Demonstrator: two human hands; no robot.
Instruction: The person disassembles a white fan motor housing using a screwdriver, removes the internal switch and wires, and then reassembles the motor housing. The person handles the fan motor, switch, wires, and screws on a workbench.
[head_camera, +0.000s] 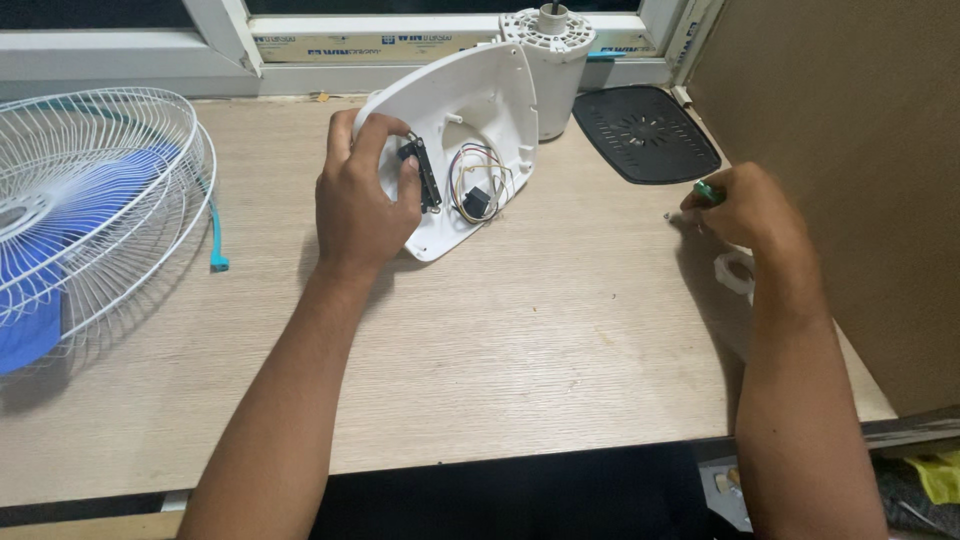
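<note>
Wooden tabletop (500, 340) under a window carries a fan taken apart — cage with blue blade (90, 210) at left, black cover (645, 132) off. Left hand (360, 195) grips the opened white base (470, 120), wires showing; right hand (745, 205) is closed around a green-handled tool (708, 190) — reassembly not done.

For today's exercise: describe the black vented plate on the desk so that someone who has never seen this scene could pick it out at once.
Start at the window sill along the far edge of the wooden desk. Right of the white motor housing lies the black vented plate, flat on the desk. It is the only dark, flat panel there, with slots radiating from its centre.
</note>
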